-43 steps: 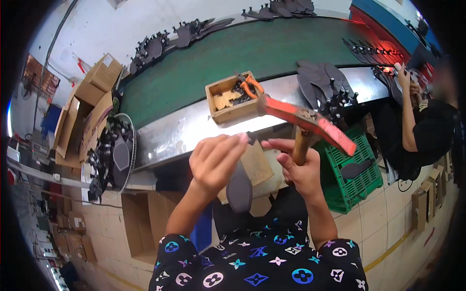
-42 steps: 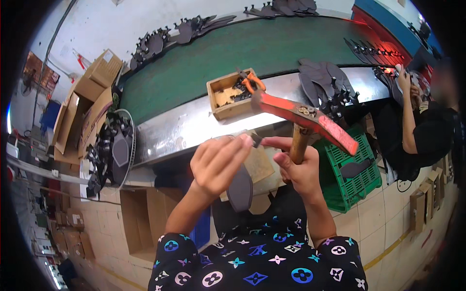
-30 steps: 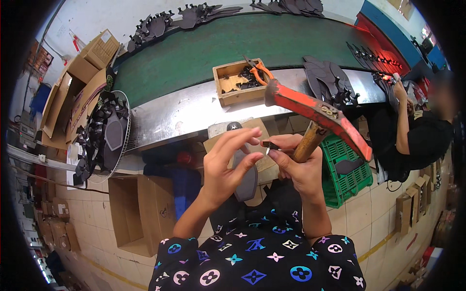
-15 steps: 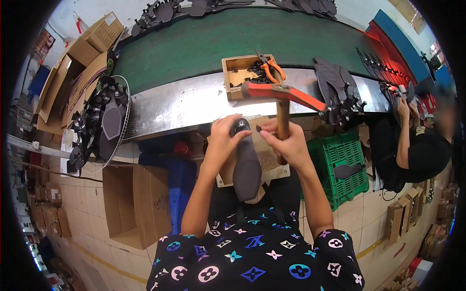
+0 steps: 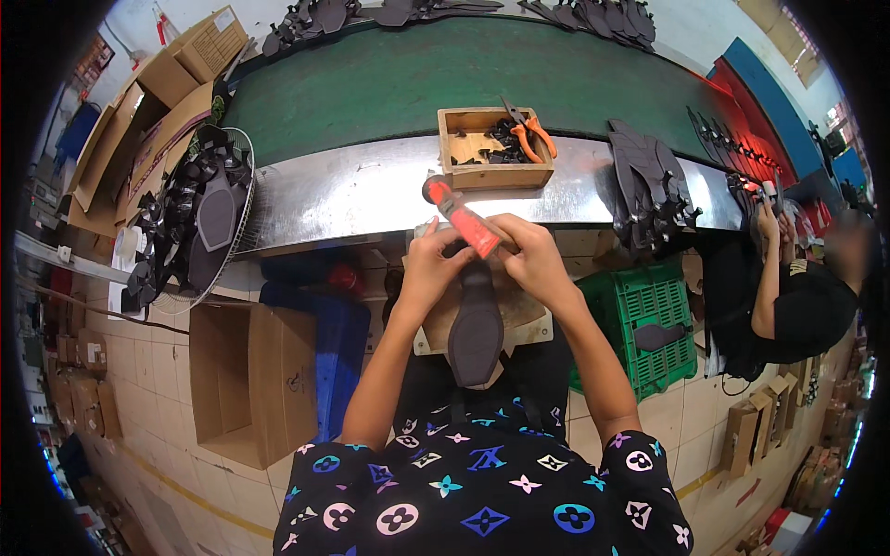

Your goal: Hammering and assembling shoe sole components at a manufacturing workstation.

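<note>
Dark shoe sole (image 5: 476, 329) lying lengthwise on a pale wooden work board (image 5: 528, 320) at lap level, toe end pointing up toward both hands, heel end pointing down toward the patterned shirt (image 5: 482, 482). Left hand (image 5: 434, 264) curling closed at the sole's upper end, fingers bending over its top left edge and touching it. Right hand (image 5: 530, 259) closing around the red-handled hammer (image 5: 461, 216), gripping the handle near its lower end, with the red part slanting up and to the left above the sole's tip. Hammer's striking end hiding behind the fingers, so not showing whether touching the sole. Both hands sitting close together, nearly meeting just above the sole, directly below the metal edge (image 5: 362, 190) of the green conveyor belt (image 5: 417, 79). Resting on that metal edge just above the hands: a small wooden tray (image 5: 494, 173) holding dark small parts and orange-handled pliers (image 5: 531, 136). Lying further right on the metal edge: a stack of dark cut pieces (image 5: 654, 190). Standing right of the work board, on the tiled floor: a green plastic crate (image 5: 640, 320). Sitting to the left: a round wire rack (image 5: 199, 218) carrying dark soles, and an open cardboard box (image 5: 246, 380) below it. Working at the far right: another person (image 5: 797, 296) in dark clothing.
</note>
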`<state>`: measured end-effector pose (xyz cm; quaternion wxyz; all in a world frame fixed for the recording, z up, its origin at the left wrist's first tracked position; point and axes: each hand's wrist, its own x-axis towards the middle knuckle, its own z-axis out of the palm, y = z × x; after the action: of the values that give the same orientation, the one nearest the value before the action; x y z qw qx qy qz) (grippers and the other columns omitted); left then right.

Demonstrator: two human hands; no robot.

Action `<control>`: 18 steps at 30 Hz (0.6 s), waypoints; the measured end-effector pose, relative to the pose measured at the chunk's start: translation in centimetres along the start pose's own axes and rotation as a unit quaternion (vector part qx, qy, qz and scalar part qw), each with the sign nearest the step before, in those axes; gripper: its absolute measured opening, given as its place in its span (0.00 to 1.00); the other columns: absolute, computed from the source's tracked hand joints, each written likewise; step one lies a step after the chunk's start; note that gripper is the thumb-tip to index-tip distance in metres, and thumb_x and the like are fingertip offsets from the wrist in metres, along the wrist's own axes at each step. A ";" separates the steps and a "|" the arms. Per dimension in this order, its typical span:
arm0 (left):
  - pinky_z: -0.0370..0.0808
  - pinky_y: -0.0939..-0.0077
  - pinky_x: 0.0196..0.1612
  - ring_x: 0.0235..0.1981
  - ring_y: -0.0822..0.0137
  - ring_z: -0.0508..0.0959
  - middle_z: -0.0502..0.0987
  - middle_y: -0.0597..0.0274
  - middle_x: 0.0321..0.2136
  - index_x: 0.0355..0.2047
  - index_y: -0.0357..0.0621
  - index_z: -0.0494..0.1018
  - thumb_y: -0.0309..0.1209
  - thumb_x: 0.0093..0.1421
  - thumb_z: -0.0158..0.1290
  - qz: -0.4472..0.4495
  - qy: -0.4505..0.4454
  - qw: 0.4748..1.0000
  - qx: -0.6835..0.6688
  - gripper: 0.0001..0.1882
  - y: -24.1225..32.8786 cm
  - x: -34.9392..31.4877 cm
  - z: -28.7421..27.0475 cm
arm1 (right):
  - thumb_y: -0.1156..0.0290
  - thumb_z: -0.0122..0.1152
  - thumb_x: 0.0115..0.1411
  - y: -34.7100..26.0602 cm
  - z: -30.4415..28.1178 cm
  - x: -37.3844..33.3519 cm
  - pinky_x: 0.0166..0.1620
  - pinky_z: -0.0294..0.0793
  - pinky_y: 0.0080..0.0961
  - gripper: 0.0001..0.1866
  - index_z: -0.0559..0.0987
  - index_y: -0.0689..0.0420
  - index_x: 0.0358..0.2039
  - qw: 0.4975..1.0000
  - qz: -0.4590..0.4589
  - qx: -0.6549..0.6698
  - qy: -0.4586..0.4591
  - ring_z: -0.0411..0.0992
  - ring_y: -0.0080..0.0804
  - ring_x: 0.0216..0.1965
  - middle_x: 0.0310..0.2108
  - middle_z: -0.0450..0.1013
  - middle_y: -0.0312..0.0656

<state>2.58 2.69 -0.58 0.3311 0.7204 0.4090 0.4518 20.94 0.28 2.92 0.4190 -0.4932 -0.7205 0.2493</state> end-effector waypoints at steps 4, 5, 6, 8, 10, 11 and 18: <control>0.76 0.70 0.43 0.31 0.65 0.82 0.83 0.54 0.33 0.42 0.36 0.78 0.26 0.52 0.64 -0.089 -0.017 0.995 -0.033 0.16 0.6 -0.1 -0.5 | 0.81 0.61 0.53 -0.8 -0.8 0.3 0.36 0.72 0.28 0.12 0.77 0.64 0.40 0.993 -0.071 -0.094 -0.031 0.74 0.40 0.32 0.31 0.74 0.47; 0.76 0.75 0.39 0.31 0.68 0.81 0.83 0.56 0.32 0.45 0.34 0.76 0.26 0.52 0.65 -0.051 -0.008 0.995 -0.082 0.20 0.4 0.0 -0.6 | 0.79 0.63 0.54 -1.2 -1.0 0.3 0.36 0.71 0.28 0.11 0.77 0.64 0.39 0.989 -0.067 -0.124 -0.046 0.73 0.40 0.30 0.30 0.73 0.46; 0.76 0.75 0.39 0.31 0.68 0.81 0.83 0.56 0.32 0.45 0.34 0.76 0.26 0.52 0.65 -0.052 -0.008 0.995 -0.083 0.20 0.2 0.2 -0.6 | 0.79 0.63 0.54 -1.4 -1.0 0.1 0.36 0.71 0.28 0.11 0.77 0.64 0.39 0.989 -0.066 -0.124 -0.047 0.73 0.40 0.30 0.30 0.73 0.46; 0.76 0.79 0.35 0.32 0.75 0.81 0.84 0.57 0.30 0.41 0.35 0.80 0.21 0.52 0.61 -0.102 -0.034 0.991 -0.084 0.14 -0.2 0.5 -0.6 | 0.75 0.64 0.58 -2.0 -1.0 -0.6 0.33 0.71 0.28 0.10 0.76 0.64 0.39 0.999 0.001 -0.044 -0.011 0.71 0.36 0.27 0.27 0.71 0.45; 0.75 0.83 0.35 0.31 0.78 0.80 0.84 0.61 0.32 0.44 0.36 0.80 0.21 0.54 0.60 -0.052 -0.043 0.994 -0.083 0.16 0.0 0.8 -1.1 | 0.73 0.60 0.63 -5.1 -2.0 -2.5 0.32 0.70 0.28 0.11 0.75 0.64 0.44 0.999 0.043 0.017 -0.002 0.70 0.31 0.26 0.25 0.69 0.43; 0.76 0.83 0.36 0.32 0.77 0.80 0.84 0.61 0.33 0.45 0.36 0.80 0.21 0.54 0.60 -0.082 -0.060 0.983 -0.156 0.16 -0.4 0.5 -1.3 | 0.73 0.58 0.64 -6.1 -2.3 -3.6 0.34 0.71 0.29 0.13 0.74 0.65 0.47 0.995 0.086 0.054 0.018 0.72 0.39 0.28 0.28 0.71 0.48; 0.77 0.81 0.41 0.39 0.75 0.80 0.83 0.62 0.36 0.43 0.36 0.81 0.19 0.55 0.59 -0.092 -0.087 0.982 -0.138 0.14 0.0 0.9 -1.5 | 0.76 0.54 0.65 -6.9 -2.8 -7.1 0.40 0.75 0.36 0.16 0.70 0.66 0.52 0.993 0.060 -0.095 0.023 0.75 0.57 0.36 0.37 0.74 0.58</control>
<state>1.41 3.63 0.37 0.5021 0.6637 0.3767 0.4069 21.03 -9.11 7.15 0.3713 -0.5788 -0.6999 0.1930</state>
